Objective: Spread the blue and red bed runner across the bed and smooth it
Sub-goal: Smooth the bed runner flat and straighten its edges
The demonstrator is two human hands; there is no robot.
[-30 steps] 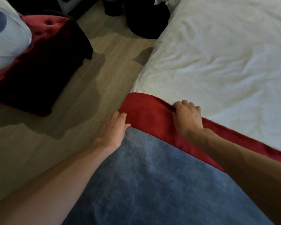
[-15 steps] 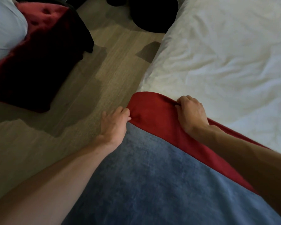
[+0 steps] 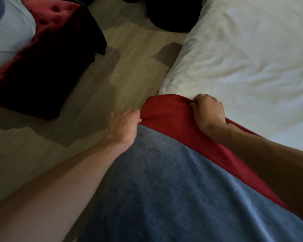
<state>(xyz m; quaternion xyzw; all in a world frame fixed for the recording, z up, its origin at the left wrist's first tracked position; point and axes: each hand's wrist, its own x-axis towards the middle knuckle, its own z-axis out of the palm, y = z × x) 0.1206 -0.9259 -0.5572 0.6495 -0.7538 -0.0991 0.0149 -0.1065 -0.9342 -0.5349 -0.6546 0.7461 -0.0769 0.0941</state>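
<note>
Left hand (image 3: 125,125) and right hand (image 3: 208,110) grip the bed runner (image 3: 164,180), pulled farther toward twelve o'clock; bed (image 3: 243,58) mostly uncovered.

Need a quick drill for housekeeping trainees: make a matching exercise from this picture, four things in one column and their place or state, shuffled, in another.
Things
1. left hand
2. right hand
3. white bedding
4. red tufted stool

Place or state
A. wrinkled, not covered
B. upper left of the view, apart from the bedding
C. grips the bed runner by its red edge, on top of the bedding
D. pinches the bed runner's side edge where red meets blue

Pairs: 1-D, 2-C, 3-A, 4-B
</note>
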